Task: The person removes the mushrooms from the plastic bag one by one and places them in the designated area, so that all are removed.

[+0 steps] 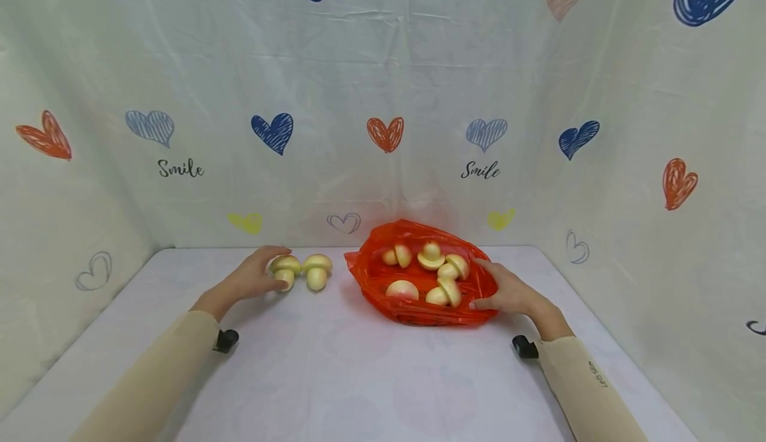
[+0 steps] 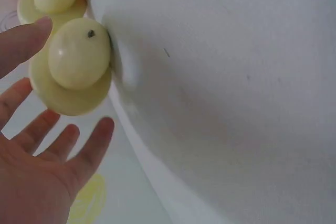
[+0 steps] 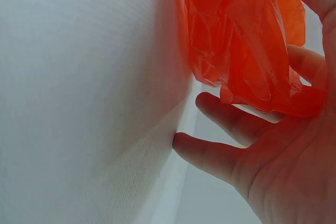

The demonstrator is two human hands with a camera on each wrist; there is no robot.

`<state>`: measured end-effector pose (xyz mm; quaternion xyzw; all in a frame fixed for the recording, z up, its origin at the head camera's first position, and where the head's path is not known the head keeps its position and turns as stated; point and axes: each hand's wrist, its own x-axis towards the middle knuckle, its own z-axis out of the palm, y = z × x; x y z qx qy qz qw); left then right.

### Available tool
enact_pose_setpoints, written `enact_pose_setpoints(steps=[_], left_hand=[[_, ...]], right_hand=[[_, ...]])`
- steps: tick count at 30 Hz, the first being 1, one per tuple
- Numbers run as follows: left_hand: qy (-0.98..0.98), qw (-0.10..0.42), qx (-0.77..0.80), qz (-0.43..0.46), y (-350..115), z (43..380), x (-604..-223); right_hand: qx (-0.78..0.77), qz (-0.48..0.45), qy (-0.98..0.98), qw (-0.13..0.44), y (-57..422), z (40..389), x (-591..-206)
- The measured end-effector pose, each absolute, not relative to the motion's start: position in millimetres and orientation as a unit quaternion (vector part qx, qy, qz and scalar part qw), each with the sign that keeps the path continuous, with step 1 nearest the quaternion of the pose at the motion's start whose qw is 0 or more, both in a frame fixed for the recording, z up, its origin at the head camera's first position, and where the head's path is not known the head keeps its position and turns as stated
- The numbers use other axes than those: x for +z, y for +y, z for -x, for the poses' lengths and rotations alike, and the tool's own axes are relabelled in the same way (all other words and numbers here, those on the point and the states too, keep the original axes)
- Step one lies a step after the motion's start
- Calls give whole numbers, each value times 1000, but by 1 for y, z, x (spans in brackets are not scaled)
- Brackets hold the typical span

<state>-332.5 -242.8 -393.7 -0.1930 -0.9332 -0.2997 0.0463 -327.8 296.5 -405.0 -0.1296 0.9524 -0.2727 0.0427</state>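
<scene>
Two pale yellow toy mushrooms stand side by side left of the bag: the left mushroom (image 1: pixel 286 270) and the right mushroom (image 1: pixel 316 271). My left hand (image 1: pixel 253 278) is spread around the left one. In the left wrist view its thumb (image 2: pixel 26 45) is close to the stem, while the other fingers lie apart beyond the cap (image 2: pixel 73 100). A red plastic bag (image 1: pixel 413 317) lies with its mouth toward me, holding several more mushrooms (image 1: pixel 431 256). My right hand (image 1: pixel 509 290) holds the bag's right rim, with bunched plastic (image 3: pixel 247 51) between thumb and fingers; some fingers are hidden behind it.
A white-covered table (image 1: pixel 359 382) extends in front of me. Behind it and along both sides hangs a pale curtain (image 1: pixel 335 183) printed with hearts and the word Smile. Small black devices (image 1: pixel 226 341) are worn at both wrists.
</scene>
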Motion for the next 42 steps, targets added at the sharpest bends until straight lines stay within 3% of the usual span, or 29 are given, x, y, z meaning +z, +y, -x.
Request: enact_pose_setpoints(steps=[18, 29, 42], left_hand=[[-931, 128, -245, 238, -186, 287, -377], [-888, 191, -250, 335, -134, 268, -365], [-869, 189, -235, 394, -80, 269, -366]], right_hand=[[-282, 133, 949, 41, 298, 328, -408], [-271, 140, 952, 36, 297, 329, -407], [-275, 135, 951, 36, 297, 328, -407]])
